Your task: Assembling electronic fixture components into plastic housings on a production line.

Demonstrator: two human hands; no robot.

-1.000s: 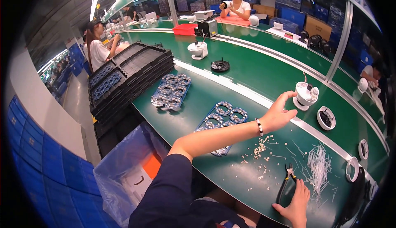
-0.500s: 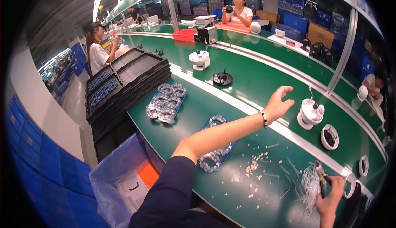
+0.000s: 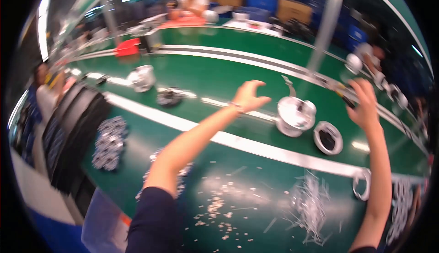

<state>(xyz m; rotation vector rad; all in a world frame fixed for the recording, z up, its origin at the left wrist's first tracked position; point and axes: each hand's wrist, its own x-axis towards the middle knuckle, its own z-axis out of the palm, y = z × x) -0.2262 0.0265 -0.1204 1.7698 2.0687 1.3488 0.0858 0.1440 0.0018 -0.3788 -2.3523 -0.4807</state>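
My left hand [image 3: 250,96] reaches over the green conveyor, fingers apart and holding nothing. Just right of it stands a white round-based device [image 3: 292,118] with a wire sticking up from its top. In my right hand [image 3: 364,103], raised beyond that device, is a pair of cutting pliers [image 3: 347,99] with black and yellow handles, blurred by motion. A white ring-shaped housing [image 3: 328,138] with a dark centre lies between the device and my right forearm. Below it, a heap of thin clear plastic strips [image 3: 311,207] is spread on the table.
Small pale clippings [image 3: 216,203] litter the table. Blue-edged parts panels [image 3: 109,143] lie to the left, one partly behind my left forearm. Black trays [image 3: 75,129] are stacked at the left edge. A dark round part [image 3: 170,96] sits on the conveyor. Another person works across the line.
The view has swung to the right. My right hand has lifted the pliers from the strip heap to over the conveyor. My left hand is now nearer the white device.
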